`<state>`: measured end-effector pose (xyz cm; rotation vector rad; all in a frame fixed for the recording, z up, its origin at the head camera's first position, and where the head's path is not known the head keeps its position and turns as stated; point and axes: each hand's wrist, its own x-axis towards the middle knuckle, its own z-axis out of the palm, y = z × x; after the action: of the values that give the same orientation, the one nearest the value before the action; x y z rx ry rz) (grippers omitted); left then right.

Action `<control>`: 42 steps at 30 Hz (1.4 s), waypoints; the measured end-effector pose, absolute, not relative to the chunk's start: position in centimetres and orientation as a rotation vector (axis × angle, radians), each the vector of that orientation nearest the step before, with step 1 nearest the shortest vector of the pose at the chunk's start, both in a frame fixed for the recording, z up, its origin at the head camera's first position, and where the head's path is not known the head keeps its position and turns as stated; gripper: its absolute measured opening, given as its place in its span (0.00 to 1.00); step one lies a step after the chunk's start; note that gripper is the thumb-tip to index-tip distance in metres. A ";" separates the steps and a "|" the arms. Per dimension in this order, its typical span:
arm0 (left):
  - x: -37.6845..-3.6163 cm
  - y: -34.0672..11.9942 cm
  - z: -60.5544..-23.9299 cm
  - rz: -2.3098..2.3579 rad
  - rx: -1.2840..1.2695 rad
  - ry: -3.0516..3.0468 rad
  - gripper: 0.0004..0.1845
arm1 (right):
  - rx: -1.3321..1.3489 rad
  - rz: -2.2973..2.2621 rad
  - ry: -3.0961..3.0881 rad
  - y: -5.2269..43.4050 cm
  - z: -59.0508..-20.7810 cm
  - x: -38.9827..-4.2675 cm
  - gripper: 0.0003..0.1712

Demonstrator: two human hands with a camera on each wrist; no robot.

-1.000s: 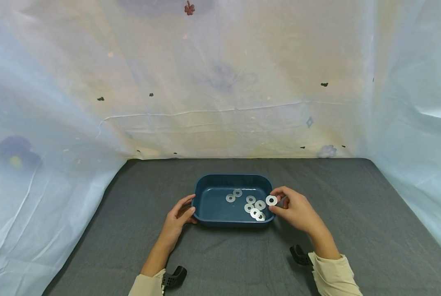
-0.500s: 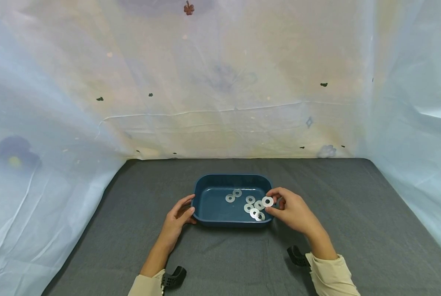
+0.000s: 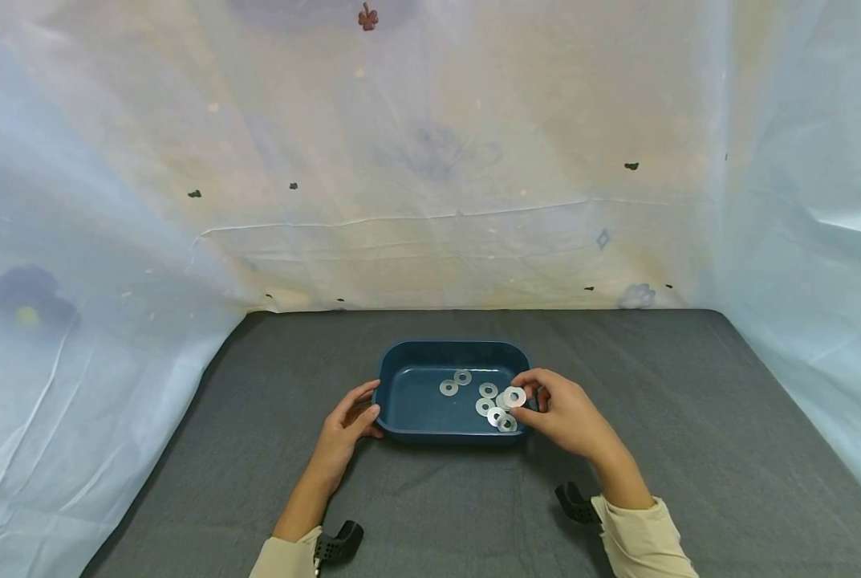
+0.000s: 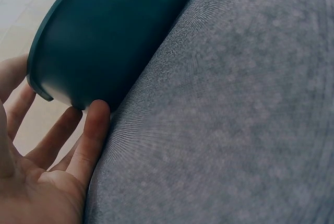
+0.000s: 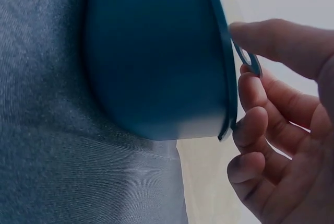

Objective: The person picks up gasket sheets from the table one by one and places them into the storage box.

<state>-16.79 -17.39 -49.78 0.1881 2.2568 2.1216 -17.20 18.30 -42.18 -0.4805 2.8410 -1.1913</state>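
Cloth backdrop (image 3: 430, 160) wraps the whole setup, pale blue on the left and right, cream behind, and the grey mat (image 3: 690, 417) runs right up to it on all three sides. Plenty of open mat on both sides of the tray, and a strip in front of it too.

Over on the left, my left hand (image 3: 348, 429) sits at the left end of the blue tray (image 3: 408, 353), fingers fairly straight and relaxed, thumb resting on the rim near the front corner. From the left wrist view the fingertips (image 4: 96, 117) touch the tray's outer wall where it meets the mat.

Inside the tray, a bunch of loose washers (image 3: 455, 382) lie flat, mostly toward the right end, a few overlapping.

Then my right hand (image 3: 563, 417), just over the tray's right rim, pinching one washer (image 3: 514, 396) between thumb and forefinger, above the pile. The other fingers look loosely curled by the outer wall, though the wrist view is too close to tell if they touch it.
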 end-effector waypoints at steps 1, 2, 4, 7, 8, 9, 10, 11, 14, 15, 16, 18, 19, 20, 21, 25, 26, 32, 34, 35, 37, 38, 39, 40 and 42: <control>-16.8 -17.4 -49.8 2.121 0.187 2.258 0.25 | -0.481 -1.188 2.843 18.2 -42.2 -17.2 0.18; -16.8 -17.4 -49.8 2.119 0.185 2.260 0.25 | -0.480 -1.188 2.845 18.2 -42.1 -17.2 0.18; -16.8 -17.4 -49.8 2.117 0.178 2.266 0.25 | -0.487 -1.191 2.845 18.1 -42.1 -17.1 0.18; -16.8 -17.3 -49.8 2.118 0.156 2.266 0.25 | -0.512 -1.193 2.848 17.8 -42.0 -17.0 0.18; -16.8 -17.3 -49.8 2.119 0.154 2.267 0.25 | -0.522 -1.191 2.848 17.7 -42.0 -17.0 0.18; -16.8 -17.3 -49.8 2.120 0.156 2.267 0.25 | -0.531 -1.185 2.851 17.6 -42.0 -17.0 0.18; -16.8 -17.3 -49.8 2.120 0.152 2.266 0.25 | -0.538 -1.178 2.852 17.4 -42.0 -16.9 0.18; -16.8 -17.3 -49.8 2.118 0.154 2.265 0.25 | -0.542 -1.171 2.853 17.3 -42.0 -16.9 0.18; -16.8 -17.3 -49.8 2.117 0.164 2.266 0.25 | -0.554 -1.126 2.865 16.9 -42.0 -16.8 0.19; -16.8 -17.3 -49.8 2.117 0.163 2.264 0.25 | -0.555 -1.112 2.870 16.7 -42.0 -16.8 0.19; -16.8 -17.4 -49.8 2.117 0.161 2.262 0.25 | -0.556 -1.098 2.875 16.6 -42.0 -16.8 0.19; -16.8 -17.3 -49.7 2.121 0.157 2.259 0.25 | -0.557 -1.073 2.892 16.4 -42.0 -16.7 0.19; -16.8 -17.3 -49.7 2.122 0.154 2.258 0.25 | -0.557 -1.068 2.899 16.3 -41.9 -16.6 0.19; -16.8 -17.3 -49.7 2.124 0.145 2.253 0.25 | -0.554 -1.066 2.907 16.2 -41.9 -16.6 0.19; -16.7 -17.3 -49.6 2.123 0.140 2.251 0.25 | -0.552 -1.067 2.912 16.1 -41.8 -16.6 0.19; -16.7 -17.2 -49.5 2.124 0.127 2.245 0.24 | -0.544 -1.073 2.930 15.8 -41.8 -16.4 0.19; -16.7 -17.2 -49.5 2.122 0.123 2.244 0.24 | -0.540 -1.071 2.935 15.7 -41.8 -16.4 0.20; -16.7 -17.2 -49.6 2.120 0.115 2.253 0.25 | -0.527 -1.066 2.967 15.0 -42.0 -16.4 0.20; -16.7 -17.2 -49.6 2.118 0.112 2.257 0.25 | -0.524 -1.065 2.976 14.8 -42.1 -16.4 0.20; -16.7 -17.2 -49.6 2.117 0.110 2.256 0.25 | -0.522 -1.065 2.981 14.8 -42.1 -16.4 0.20; -16.7 -17.2 -49.6 2.119 0.105 2.252 0.24 | -0.513 -1.064 2.988 14.7 -42.2 -16.4 0.20; -16.8 -17.2 -49.6 2.119 0.107 2.251 0.24 | -0.506 -1.066 2.991 14.7 -42.2 -16.4 0.20; -16.8 -17.2 -49.6 2.119 0.110 2.249 0.25 | -0.499 -1.066 2.994 14.6 -42.3 -16.4 0.20; -16.8 -17.2 -49.6 2.119 0.113 2.246 0.25 | -0.492 -1.069 2.996 14.6 -42.3 -16.5 0.21; -16.8 -17.2 -49.7 2.119 0.123 2.248 0.25 | -0.477 -1.078 2.993 14.5 -42.4 -16.6 0.23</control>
<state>-16.80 -17.24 -49.66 0.1228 2.2477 2.1188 -16.56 14.53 -42.37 -0.4766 2.9932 -1.0783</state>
